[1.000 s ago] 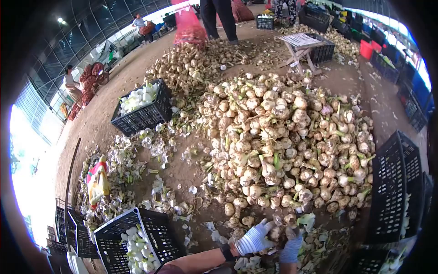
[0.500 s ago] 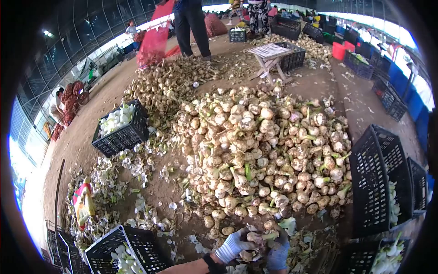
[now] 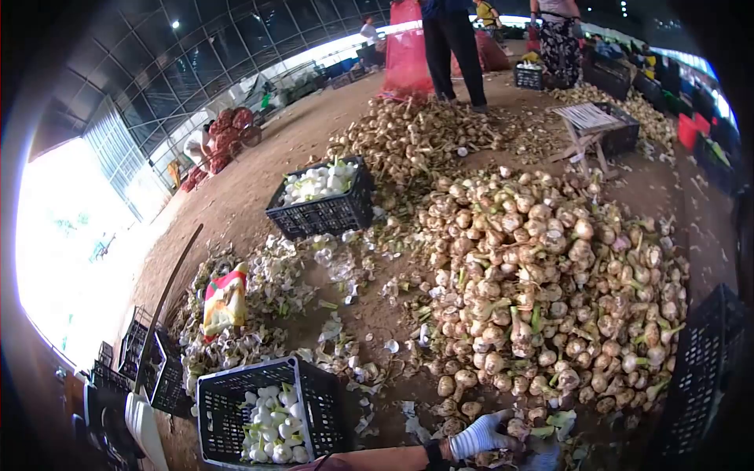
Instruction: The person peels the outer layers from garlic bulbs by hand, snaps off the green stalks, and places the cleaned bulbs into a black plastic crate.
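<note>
At the bottom of the head view, my left hand [image 3: 479, 436] wears a white-and-blue glove, with a dark band at the wrist. Its fingers and thumb curl around a garlic bulb [image 3: 517, 429]. Close beside it, my right hand [image 3: 543, 457] shows only as a blurred bluish glove at the lower edge, its fingers not readable. Pale green leaf scraps [image 3: 559, 422] lie just beyond the hands. A large pile of unpeeled garlic bulbs [image 3: 542, 290] rises in front of them. To the left stands a black crate [image 3: 320, 400] partly filled with clean white garlic.
Another black crate [image 3: 326, 212] of white garlic stands farther off, near a second garlic heap [image 3: 416, 137]. Peeled skins [image 3: 275, 290] and a red-yellow bag [image 3: 225, 302] litter the left. A wooden stool [image 3: 587, 125] stands behind the pile. People stand at the back.
The view has swung left, so the pile and crates appear farther right, and the left crate shows more fully. My hands now sit lower in view, and the right one is more blurred.
</note>
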A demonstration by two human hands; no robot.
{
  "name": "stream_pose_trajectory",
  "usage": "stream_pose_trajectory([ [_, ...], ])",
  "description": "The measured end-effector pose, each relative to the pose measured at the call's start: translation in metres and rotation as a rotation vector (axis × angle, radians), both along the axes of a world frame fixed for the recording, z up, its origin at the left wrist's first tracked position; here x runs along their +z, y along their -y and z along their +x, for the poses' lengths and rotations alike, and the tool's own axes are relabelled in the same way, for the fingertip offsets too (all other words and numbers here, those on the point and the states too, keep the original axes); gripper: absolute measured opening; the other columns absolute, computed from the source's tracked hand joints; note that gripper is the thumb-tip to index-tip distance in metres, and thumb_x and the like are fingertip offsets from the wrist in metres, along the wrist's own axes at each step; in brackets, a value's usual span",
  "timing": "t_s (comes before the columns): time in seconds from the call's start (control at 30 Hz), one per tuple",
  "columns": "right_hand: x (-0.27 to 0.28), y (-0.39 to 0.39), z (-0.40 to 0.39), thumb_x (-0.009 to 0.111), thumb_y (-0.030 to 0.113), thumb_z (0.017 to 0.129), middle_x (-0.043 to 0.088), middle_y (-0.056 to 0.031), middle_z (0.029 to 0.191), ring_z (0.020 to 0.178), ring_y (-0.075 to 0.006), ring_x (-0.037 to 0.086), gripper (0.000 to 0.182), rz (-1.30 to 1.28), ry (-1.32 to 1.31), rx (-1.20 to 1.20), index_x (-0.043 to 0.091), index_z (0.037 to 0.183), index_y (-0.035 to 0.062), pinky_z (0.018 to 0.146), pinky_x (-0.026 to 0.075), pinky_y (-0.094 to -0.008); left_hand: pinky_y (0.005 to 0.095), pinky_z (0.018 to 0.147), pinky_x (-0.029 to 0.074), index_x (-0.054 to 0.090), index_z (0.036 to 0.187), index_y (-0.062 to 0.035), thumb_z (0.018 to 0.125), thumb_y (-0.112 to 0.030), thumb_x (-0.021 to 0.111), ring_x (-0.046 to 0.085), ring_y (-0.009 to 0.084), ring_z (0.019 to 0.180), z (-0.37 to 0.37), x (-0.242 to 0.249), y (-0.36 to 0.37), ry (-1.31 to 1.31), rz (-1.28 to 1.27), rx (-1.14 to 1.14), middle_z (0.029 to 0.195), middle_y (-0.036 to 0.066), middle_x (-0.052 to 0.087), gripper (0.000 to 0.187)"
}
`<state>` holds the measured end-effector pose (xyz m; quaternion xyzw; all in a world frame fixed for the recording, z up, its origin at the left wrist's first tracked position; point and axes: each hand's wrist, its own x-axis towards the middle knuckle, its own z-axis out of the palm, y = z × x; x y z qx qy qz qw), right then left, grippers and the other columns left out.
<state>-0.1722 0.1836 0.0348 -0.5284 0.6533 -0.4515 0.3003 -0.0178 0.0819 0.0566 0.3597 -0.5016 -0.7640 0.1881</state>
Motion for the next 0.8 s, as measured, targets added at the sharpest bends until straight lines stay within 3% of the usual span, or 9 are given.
stream_pose_trajectory([
  [0.07,0.028,0.002,0.005,0.048,0.006,0.086,0.06,-0.0105,0.092,0.082,-0.0168,0.056,0.026,0.293,0.662,-0.211,0.051,0.111,-0.003,0.08,0.046,-0.0286,0.0268,0.084,0.048,0.04,0.129,0.0008,0.076,-0.007,0.071,0.055,0.0126,0.098,0.005,0.017,0.003,0.028,0.128,-0.048,0.112,0.007,0.058,0.062],
  [0.3,0.1,0.015,0.031,0.048,0.005,0.085,0.059,-0.0123,0.099,0.09,-0.0213,0.056,0.031,0.258,0.497,-0.22,0.049,0.115,-0.0044,0.088,0.043,-0.0311,0.0254,0.077,0.048,0.051,0.117,-0.0003,0.089,-0.022,0.057,0.057,0.0127,0.087,0.021,0.005,-0.009,-0.53,0.634,0.102,0.099,0.003,0.061,0.036],
  [0.43,0.116,0.005,0.035,0.049,0.006,0.085,0.057,-0.0159,0.108,0.099,-0.027,0.054,0.033,0.192,0.478,-0.137,0.051,0.117,-0.0025,0.091,0.041,-0.0368,0.0256,0.075,0.048,0.043,0.125,0.0007,0.089,-0.023,0.056,0.057,0.0126,0.085,0.024,0.044,-0.001,-0.368,0.365,0.104,0.096,0.003,0.06,0.045],
  [0.5,0.115,0.007,0.03,0.052,0.009,0.085,0.056,-0.0182,0.109,0.101,-0.032,0.052,0.031,0.093,-0.087,0.002,0.054,0.115,0.0004,0.091,0.04,-0.04,0.0259,0.077,0.048,0.031,0.133,0.0029,0.086,-0.017,0.06,0.057,0.0139,0.088,0.029,0.065,-0.001,-0.42,0.28,0.075,0.102,0.006,0.059,0.058],
  [0.53,0.135,0.005,0.038,0.052,0.011,0.085,0.055,-0.021,0.108,0.104,-0.0364,0.048,0.028,0.062,-0.071,-0.04,0.058,0.111,0.0025,0.093,0.038,-0.0433,0.026,0.077,0.048,0.032,0.131,0.0031,0.085,-0.015,0.06,0.057,0.0142,0.088,0.033,0.082,-0.002,-0.46,0.259,0.104,0.102,0.006,0.059,0.056],
  [0.57,0.149,0.01,0.042,0.055,0.01,0.084,0.06,-0.0162,0.101,0.096,-0.0285,0.054,0.027,-0.101,-0.477,0.05,0.058,0.108,0.0003,0.087,0.043,-0.0386,0.0261,0.077,0.048,0.033,0.13,0.0034,0.085,-0.013,0.06,0.057,0.0146,0.089,0.039,0.104,-0.003,-0.501,0.237,0.13,0.102,0.007,0.059,0.054],
  [0.63,0.202,0.019,0.072,0.058,0.006,0.081,0.063,-0.0109,0.096,0.084,-0.0189,0.058,0.025,0.101,0.508,-0.092,0.059,0.104,-0.0024,0.078,0.046,-0.032,0.0245,0.076,0.048,0.041,0.122,0.0025,0.086,-0.013,0.058,0.057,0.0136,0.087,0.054,0.13,-0.001,-0.519,0.241,0.135,0.099,0.007,0.059,0.043],
  [0.7,0.264,0.021,0.11,0.06,0.003,0.079,0.064,-0.0073,0.091,0.077,-0.0129,0.058,0.025,0.055,0.377,-0.139,0.059,0.102,-0.0045,0.071,0.047,-0.0271,0.0232,0.074,0.047,0.048,0.113,0.0009,0.086,-0.015,0.059,0.057,0.0113,0.083,0.058,0.134,0.003,-0.63,0.39,0.201,0.095,0.005,0.06,0.033],
  [0.8,0.304,0.014,0.144,0.059,0.002,0.078,0.064,-0.0082,0.091,0.08,-0.0149,0.058,0.023,0.024,0.398,-0.14,0.06,0.1,-0.004,0.071,0.048,-0.0284,0.0203,0.05,0.044,0.057,0.099,-0.0021,0.088,-0.025,0.057,0.054,0.0077,0.057,0.097,0.196,-0.008,-0.571,0.331,0.209,0.076,0.002,0.059,0.026],
])
